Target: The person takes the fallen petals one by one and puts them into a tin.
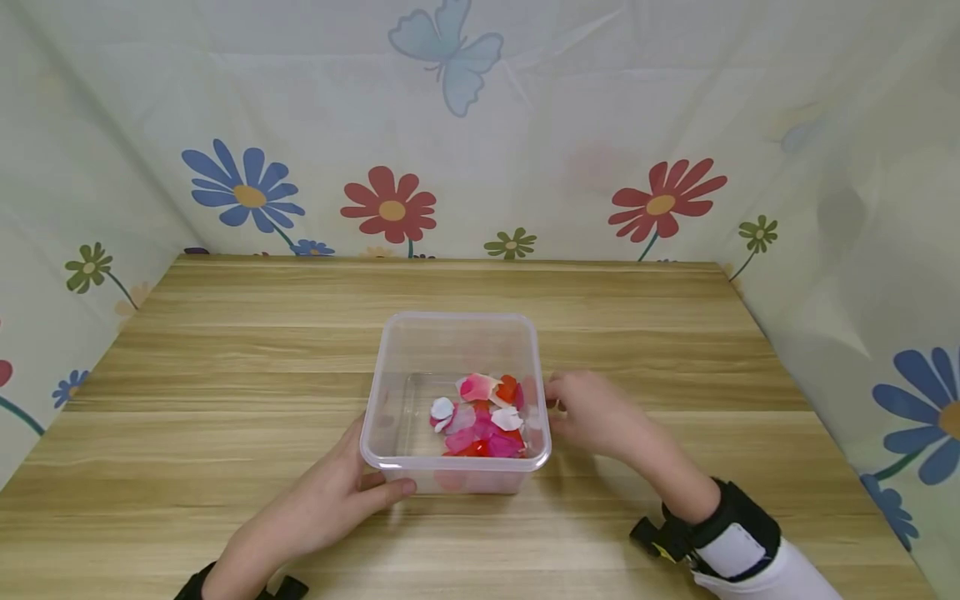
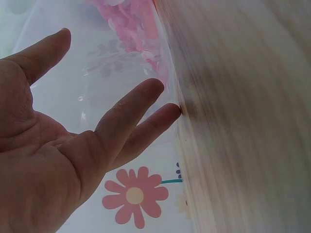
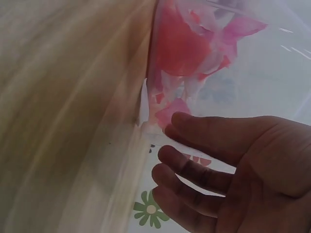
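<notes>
A clear plastic box (image 1: 455, 463) without a lid stands on the table. Inside it, mostly on the right, lies a loose heap of pink, red and white flower petals (image 1: 480, 429). My left hand (image 1: 330, 500) is at the box's near left corner, thumb along the front, other fingers partly hidden by the wall; in the left wrist view its fingers (image 2: 131, 111) are spread and fairly straight. By the right wall is my right hand (image 1: 600, 417), fingers loosely bent and holding nothing visible. Close to its fingertips, a white petal (image 3: 143, 104) stands at the box's bottom edge.
The wood-grain table (image 1: 247, 333) extends around the box on all sides. A pale curtain (image 1: 540, 108) printed with flowers and a butterfly closes off the back and both sides. Black straps with small devices (image 1: 720, 533) sit on the wrists.
</notes>
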Tool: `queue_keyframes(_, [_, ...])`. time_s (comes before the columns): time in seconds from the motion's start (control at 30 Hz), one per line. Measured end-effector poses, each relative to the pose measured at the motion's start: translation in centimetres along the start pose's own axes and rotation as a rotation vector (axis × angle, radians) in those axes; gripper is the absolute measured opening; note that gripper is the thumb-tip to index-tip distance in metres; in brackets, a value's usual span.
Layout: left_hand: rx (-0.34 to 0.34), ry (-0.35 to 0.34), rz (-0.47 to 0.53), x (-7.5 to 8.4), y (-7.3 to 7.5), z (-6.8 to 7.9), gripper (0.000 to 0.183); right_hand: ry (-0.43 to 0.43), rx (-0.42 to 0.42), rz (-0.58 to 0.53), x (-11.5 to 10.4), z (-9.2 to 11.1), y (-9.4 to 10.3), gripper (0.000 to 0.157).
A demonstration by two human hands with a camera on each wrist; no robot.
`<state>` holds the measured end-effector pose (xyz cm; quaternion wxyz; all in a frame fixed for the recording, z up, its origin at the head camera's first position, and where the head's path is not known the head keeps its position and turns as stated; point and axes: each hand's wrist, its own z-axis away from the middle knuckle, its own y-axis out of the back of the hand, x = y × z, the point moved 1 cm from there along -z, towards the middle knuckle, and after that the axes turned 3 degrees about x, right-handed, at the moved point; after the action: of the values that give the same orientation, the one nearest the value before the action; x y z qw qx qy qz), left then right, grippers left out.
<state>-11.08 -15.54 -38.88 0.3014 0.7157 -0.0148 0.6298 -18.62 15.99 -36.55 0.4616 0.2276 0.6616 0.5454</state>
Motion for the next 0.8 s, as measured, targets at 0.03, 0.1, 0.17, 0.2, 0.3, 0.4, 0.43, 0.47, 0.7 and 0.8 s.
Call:
queue_keyframes(0.03, [0.001,0.000,-0.004,0.01,0.01,0.01,0.089,0.011,-0.005,0.005,0.05,0.00,-0.14,0.006])
queue_keyframes(0.1, [0.005,-0.002,-0.015,0.01,0.02,0.03,0.089,0.033,-0.010,0.008,0.16,0.01,-0.41,0.009])
queue_keyframes(0.17, [0.006,-0.007,-0.024,0.01,0.02,0.05,0.089,0.063,-0.011,0.015,0.26,0.04,-0.60,0.013])
queue_keyframes(0.2, [0.007,-0.010,-0.029,0.00,0.01,0.06,0.088,0.081,-0.012,0.019,0.32,0.06,-0.69,0.015])
queue_keyframes(0.3, [0.008,-0.015,-0.041,-0.02,0.01,0.08,0.087,0.110,-0.028,0.006,0.46,0.13,-0.83,0.014])
queue_keyframes(0.4, [0.012,-0.014,-0.061,-0.02,0.01,0.08,0.087,0.112,-0.050,-0.011,0.56,0.17,-0.85,0.011])
queue_keyframes(0.43, [0.013,-0.012,-0.062,-0.02,0.01,0.08,0.087,0.110,-0.056,-0.015,0.59,0.18,-0.82,0.010])
queue_keyframes(0.47, [0.014,-0.010,-0.065,-0.01,0.02,0.08,0.088,0.109,-0.059,-0.014,0.63,0.17,-0.80,0.010])
queue_keyframes(0.7, [0.009,-0.004,-0.043,0.08,-0.04,0.05,0.090,0.076,-0.082,0.026,0.81,0.22,-0.51,0.008])
queue_keyframes(0.8, [0.009,-0.008,-0.045,0.11,-0.04,0.04,0.090,0.060,-0.073,0.041,0.72,0.15,-0.57,0.012])
